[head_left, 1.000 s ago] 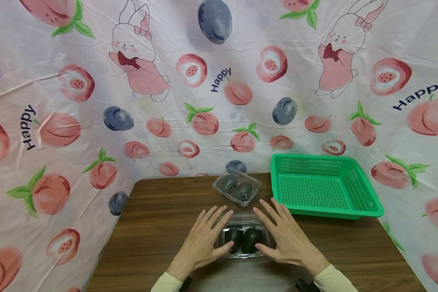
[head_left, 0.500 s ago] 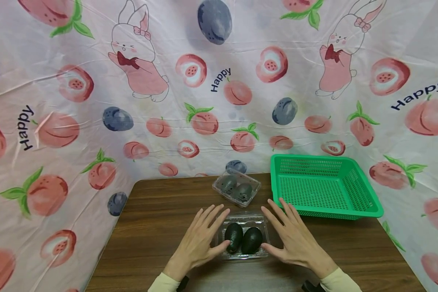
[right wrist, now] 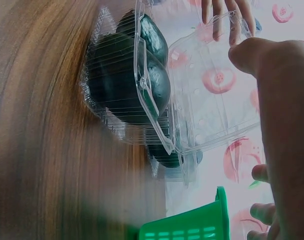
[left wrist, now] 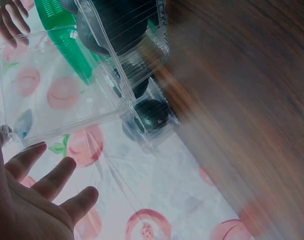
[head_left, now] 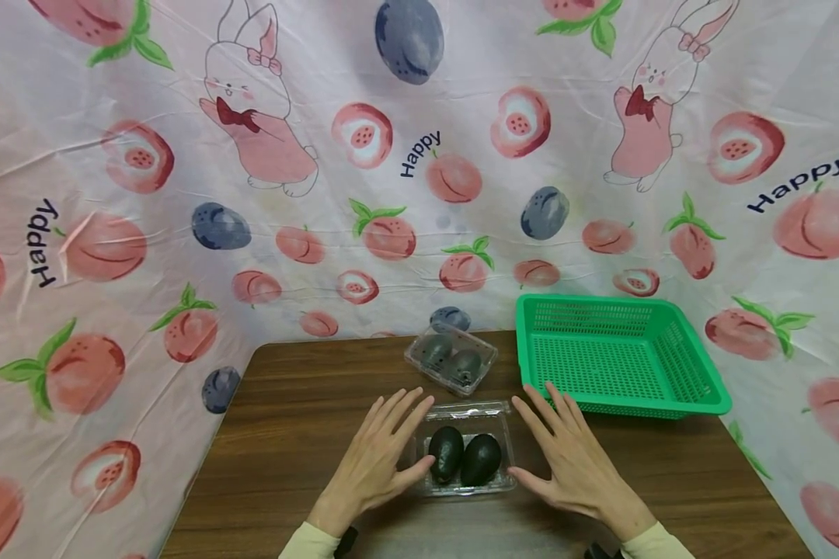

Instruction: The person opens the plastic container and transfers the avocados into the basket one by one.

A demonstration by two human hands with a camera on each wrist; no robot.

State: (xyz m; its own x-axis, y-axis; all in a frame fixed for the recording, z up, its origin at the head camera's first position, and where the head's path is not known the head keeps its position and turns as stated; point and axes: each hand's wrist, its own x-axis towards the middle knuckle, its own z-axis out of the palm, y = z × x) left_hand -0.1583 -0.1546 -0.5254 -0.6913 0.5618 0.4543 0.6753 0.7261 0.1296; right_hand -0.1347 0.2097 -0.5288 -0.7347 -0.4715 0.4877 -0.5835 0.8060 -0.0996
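Note:
Two dark green avocados [head_left: 447,455] lie side by side in a clear plastic clamshell box [head_left: 461,489] at the table's front middle. Its hinged lid [left wrist: 51,117] stands raised from the back edge, as both wrist views show. My left hand [head_left: 375,456] is at the box's left side, fingers spread and fairly straight. On the opposite side is my right hand [head_left: 575,464], spread in the same way. In the right wrist view, the right thumb [right wrist: 249,54] is right at the lid's free edge.
A second clear box [head_left: 450,359] with two avocados inside sits behind, near the table's back edge. At the back right is a green perforated basket [head_left: 622,407]. A fruit-and-rabbit printed cloth [head_left: 419,194] hangs behind the wooden table [head_left: 287,435].
The lid over the front box has swung up, leaving the avocados uncovered. Both hands have moved apart, the right one outward to the right and the left slightly left.

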